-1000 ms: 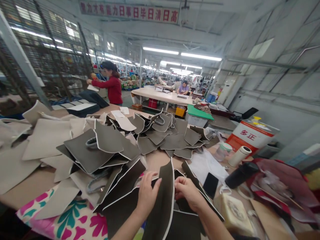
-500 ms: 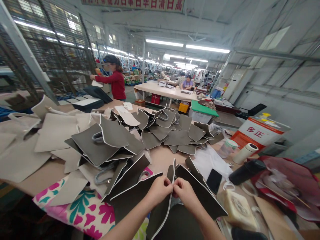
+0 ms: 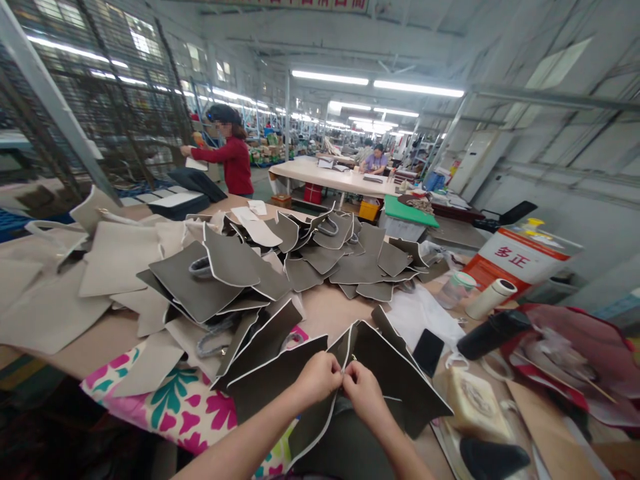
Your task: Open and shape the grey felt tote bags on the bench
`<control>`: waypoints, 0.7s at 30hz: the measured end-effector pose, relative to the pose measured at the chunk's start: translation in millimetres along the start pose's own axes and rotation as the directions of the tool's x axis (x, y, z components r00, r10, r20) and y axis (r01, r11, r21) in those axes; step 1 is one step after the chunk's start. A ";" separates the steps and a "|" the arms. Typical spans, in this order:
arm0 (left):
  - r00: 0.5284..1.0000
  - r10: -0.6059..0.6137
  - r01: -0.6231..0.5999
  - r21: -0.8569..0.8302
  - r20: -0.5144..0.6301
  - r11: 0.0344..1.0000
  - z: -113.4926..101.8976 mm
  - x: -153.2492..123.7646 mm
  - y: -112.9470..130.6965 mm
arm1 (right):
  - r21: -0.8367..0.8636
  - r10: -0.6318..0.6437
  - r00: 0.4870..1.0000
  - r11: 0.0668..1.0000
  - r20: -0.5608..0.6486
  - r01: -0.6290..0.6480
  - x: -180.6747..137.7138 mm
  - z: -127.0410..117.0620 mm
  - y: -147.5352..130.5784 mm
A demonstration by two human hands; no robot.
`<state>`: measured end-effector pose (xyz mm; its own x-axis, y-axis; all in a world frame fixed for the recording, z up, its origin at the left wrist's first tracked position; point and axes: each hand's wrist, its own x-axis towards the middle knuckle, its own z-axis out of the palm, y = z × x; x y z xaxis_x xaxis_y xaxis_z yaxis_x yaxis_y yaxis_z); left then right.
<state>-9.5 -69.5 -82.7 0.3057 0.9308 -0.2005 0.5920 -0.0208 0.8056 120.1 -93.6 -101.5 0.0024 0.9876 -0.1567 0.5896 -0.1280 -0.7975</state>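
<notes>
Both hands meet at the white-edged rim of a dark grey leather-like bag piece (image 3: 320,437) in front of me. My left hand (image 3: 319,379) is closed, its thumb and fingertips pinching the pale edge. From the other side my right hand (image 3: 364,392) pinches the same edge, fingertips almost touching the left ones. Anything small between the fingertips is hidden. One dark panel (image 3: 400,373) of the piece spreads out to the right. Left of my hands another dark grey panel (image 3: 270,380) with white edging stands tilted.
Dark grey pieces (image 3: 357,263) and beige pieces (image 3: 120,257) heap across the table. A floral cloth (image 3: 185,407) hangs at the front left. On the right are a phone (image 3: 428,352), a black bottle (image 3: 493,335), a cream flask (image 3: 493,298) and an orange-white container (image 3: 520,260). A person in red (image 3: 237,163) stands behind.
Both hands have shifted slightly lower along the white edge, still pinching. The top of the edge now leans further over, and the view has tilted a little.
</notes>
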 end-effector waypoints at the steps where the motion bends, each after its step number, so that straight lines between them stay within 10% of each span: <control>1: 1.000 -0.008 0.008 0.002 -0.004 1.000 2.0 0.2 -1.0 | 0.006 0.009 1.000 1.000 0.001 -0.009 0.1 1.1 3.0; 15: 0.991 -0.122 0.118 -0.082 -0.048 0.990 4.4 10.8 -19.3 | 0.148 0.175 0.984 0.973 0.027 -0.177 2.9 -12.3 45.7; 21: 0.989 -0.080 0.064 -0.124 -0.121 0.990 2.0 16.1 -10.5 | 0.303 0.161 0.980 0.934 0.115 -0.189 -8.4 -23.3 16.5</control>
<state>-9.4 -55.0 -95.5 0.1648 0.9669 -0.1948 0.5135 0.0845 0.8539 148.6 -102.0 -99.7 0.0039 0.9371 -0.3491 0.3060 -0.3335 -0.8917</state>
